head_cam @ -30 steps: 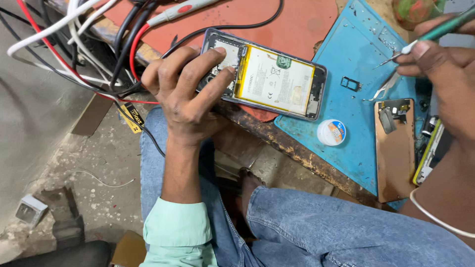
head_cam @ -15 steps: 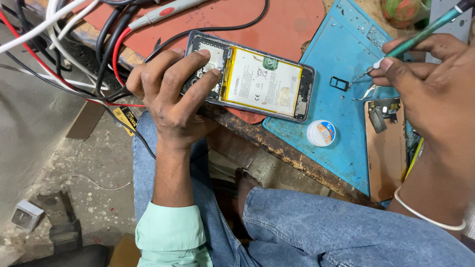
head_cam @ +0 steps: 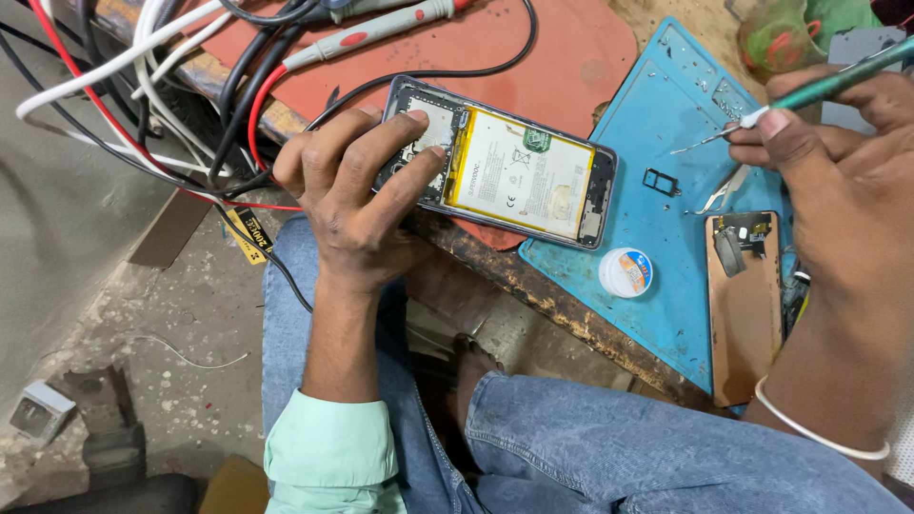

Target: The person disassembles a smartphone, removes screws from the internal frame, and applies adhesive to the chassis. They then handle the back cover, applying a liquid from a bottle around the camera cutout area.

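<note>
Two hands are working: our left hand (head_cam: 352,195) is clamping the opened phone (head_cam: 505,167) at the table (head_cam: 533,286) edge; our right hand (head_cam: 838,143), further right, is pinching tweezers (head_cam: 709,141). Overhanging, the phone risks slipping floorward.

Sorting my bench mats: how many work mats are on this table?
2. A red mat lies at the top, under the cables and partly under the opened phone. A blue mat lies to its right. Others may be hidden beyond the frame.
</note>
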